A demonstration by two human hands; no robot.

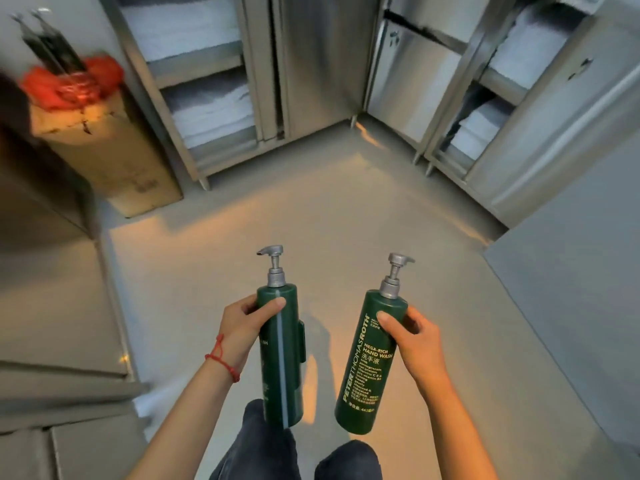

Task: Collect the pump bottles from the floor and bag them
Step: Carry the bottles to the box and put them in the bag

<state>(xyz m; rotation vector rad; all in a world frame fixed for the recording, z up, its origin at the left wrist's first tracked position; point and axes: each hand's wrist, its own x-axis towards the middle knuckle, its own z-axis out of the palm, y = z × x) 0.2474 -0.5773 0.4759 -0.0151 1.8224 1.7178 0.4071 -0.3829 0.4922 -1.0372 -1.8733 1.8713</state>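
Left hand (pixel 242 323) grips a dark green pump bottle (pixel 280 355) near its top, thumb across the front and fingers curled behind; right hand (pixel 412 337) grips a second green bottle (pixel 367 368), labelled hand wash, the same way. Both bottles are held off the grey floor (pixel 346 209), pumps pointing far, well apart. Steel cabinets (pixel 311 64) stand far; a cardboard box (pixel 114 157) far left.

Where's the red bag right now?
In the head view, upper left: the red bag sits atop a cardboard box standing on the floor, left of the steel cabinet.
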